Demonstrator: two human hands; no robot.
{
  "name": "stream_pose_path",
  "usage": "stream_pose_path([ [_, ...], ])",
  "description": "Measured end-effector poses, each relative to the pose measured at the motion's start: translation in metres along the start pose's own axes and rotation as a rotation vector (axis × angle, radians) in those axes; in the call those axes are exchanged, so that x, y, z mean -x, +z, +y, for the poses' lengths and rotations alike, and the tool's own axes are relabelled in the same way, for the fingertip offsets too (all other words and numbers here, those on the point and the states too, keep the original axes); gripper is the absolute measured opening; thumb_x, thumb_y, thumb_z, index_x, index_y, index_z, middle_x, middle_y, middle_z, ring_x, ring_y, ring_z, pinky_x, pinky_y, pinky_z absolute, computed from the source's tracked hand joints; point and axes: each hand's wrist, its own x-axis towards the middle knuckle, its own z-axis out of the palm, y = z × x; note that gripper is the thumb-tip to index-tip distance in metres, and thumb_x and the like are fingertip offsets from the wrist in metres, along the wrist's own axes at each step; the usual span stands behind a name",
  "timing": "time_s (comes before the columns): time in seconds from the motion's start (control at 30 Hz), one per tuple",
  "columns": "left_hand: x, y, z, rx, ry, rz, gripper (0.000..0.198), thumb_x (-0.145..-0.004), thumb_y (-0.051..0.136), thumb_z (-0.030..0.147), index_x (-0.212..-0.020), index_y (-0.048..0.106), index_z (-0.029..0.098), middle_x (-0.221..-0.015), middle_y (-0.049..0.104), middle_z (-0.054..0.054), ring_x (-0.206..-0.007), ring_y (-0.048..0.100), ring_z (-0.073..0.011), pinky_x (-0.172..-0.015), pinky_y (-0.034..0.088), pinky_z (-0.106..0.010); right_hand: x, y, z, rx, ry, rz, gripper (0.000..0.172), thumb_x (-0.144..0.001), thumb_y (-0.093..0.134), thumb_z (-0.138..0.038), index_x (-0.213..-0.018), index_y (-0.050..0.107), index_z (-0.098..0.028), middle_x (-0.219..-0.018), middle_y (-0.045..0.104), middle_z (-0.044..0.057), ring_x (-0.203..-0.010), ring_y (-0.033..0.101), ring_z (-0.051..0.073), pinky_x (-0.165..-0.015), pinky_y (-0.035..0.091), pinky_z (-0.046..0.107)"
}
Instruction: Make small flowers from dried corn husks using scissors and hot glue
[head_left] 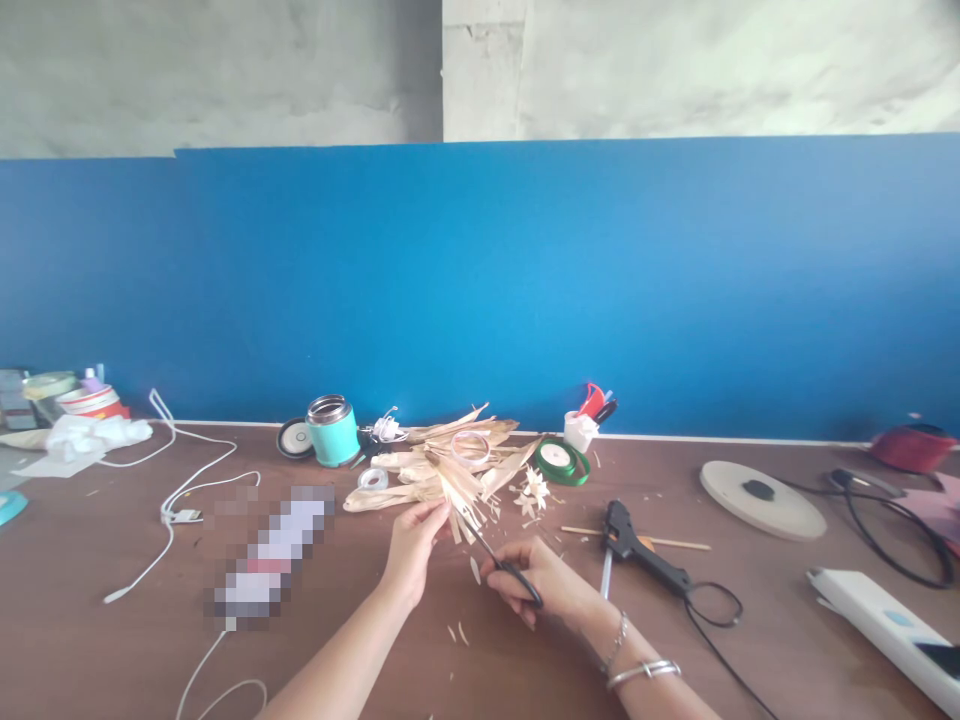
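Note:
A pale dried corn husk (456, 488), its end cut into strips, is pinched between the thumb and fingers of my left hand (412, 548). My right hand (546, 582) grips a pair of dark-handled scissors (523, 584), whose blades reach up to the husk's lower end. Whether the blades are apart is too small to tell. Behind the hands lies a pile of dried corn husks (409, 494). To its right rests a cream flower shape (535, 487) made of pointed petals. Thin husk scraps (463, 633) are scattered on the brown table (360, 650).
A black hot glue gun (651, 562) with a cord lies to the right, by a thin wooden stick (686, 545). Green ribbon (576, 466), a white cup of pens (579, 430) and a turquoise flask (333, 436) stand behind. White cables (174, 500) run on the left. A blue partition (480, 280) closes the back.

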Motion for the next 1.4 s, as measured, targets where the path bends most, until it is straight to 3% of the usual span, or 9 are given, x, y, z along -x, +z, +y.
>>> stream_pose_path([
  [0.63,0.003,0.002,0.004,-0.01,0.018,-0.017,0.028,-0.06,0.076,0.037,-0.078,0.072,0.015,-0.073,0.071,-0.005,-0.064,0.062,-0.0154,-0.064,0.045,-0.026,-0.002,-0.004,0.006,0.01,-0.078,-0.04,0.026,-0.071,0.063,-0.036,-0.082,0.066,-0.013,-0.042,0.05,-0.007,-0.032,0.039,0.004,-0.033,0.029,0.015],
  [0.9,0.007,0.005,0.01,0.007,0.049,-0.055,0.024,-0.062,0.076,0.036,-0.068,0.07,0.013,-0.057,0.064,-0.001,-0.053,0.056,-0.0117,-0.055,0.041,-0.023,-0.007,-0.002,0.009,-0.039,-0.114,-0.042,0.014,-0.07,0.06,-0.025,-0.074,0.065,-0.013,-0.035,0.037,-0.011,-0.031,0.029,0.003,-0.034,0.032,0.016],
  [1.2,0.0,0.0,0.006,0.016,0.024,0.017,0.027,-0.058,0.077,0.034,-0.074,0.069,0.013,-0.069,0.067,-0.003,-0.063,0.06,-0.0142,-0.06,0.046,-0.024,-0.006,-0.003,0.008,0.048,-0.035,0.009,0.021,-0.07,0.061,-0.031,-0.08,0.067,-0.014,-0.043,0.051,-0.007,-0.032,0.04,0.005,-0.032,0.034,0.016],
  [1.4,-0.001,-0.001,0.009,0.107,0.012,0.097,0.024,-0.058,0.077,0.033,-0.066,0.064,0.015,-0.063,0.065,-0.001,-0.064,0.062,-0.0141,-0.056,0.044,-0.021,-0.003,-0.001,0.003,0.042,0.012,0.025,0.026,-0.068,0.064,-0.035,-0.082,0.067,-0.014,-0.044,0.052,-0.007,-0.033,0.043,0.006,-0.032,0.033,0.015],
])
